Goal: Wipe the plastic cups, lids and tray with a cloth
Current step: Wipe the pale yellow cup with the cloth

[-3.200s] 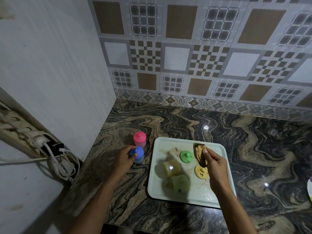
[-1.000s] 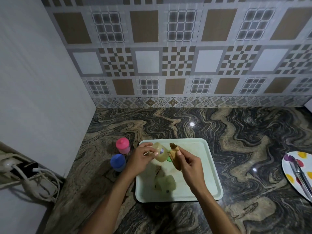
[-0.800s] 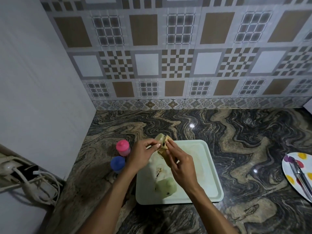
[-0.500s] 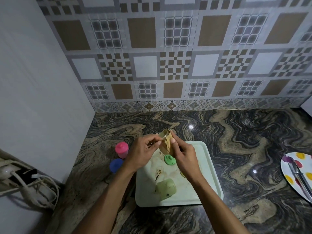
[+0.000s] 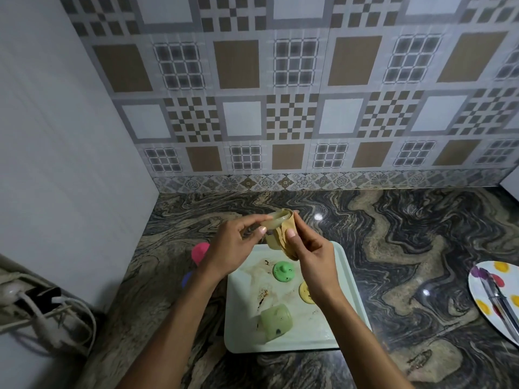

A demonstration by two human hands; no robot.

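At the lower centre of the frame, a pale tray (image 5: 346,279) with brown smears sits on the marbled counter (image 5: 421,248). On its near end a green cup (image 5: 276,321) lies on its side, long axis running lower left to upper right. Just beyond it lie a yellow lid (image 5: 305,292) and a green lid (image 5: 283,271), knob up. Above the tray's far edge, the left hand (image 5: 230,248) pinches a pale yellow cup (image 5: 276,220) at its rim; the cup stands nearly upright, mouth towards the top of the frame. The right hand (image 5: 311,259) is clamped on a tan cloth (image 5: 286,238), thumb pressing it to the cup's wall. Left of the wrist show a pink-topped cup (image 5: 200,251) and a sliver of blue (image 5: 186,277). At the right edge rests a spotted plate (image 5: 488,299).
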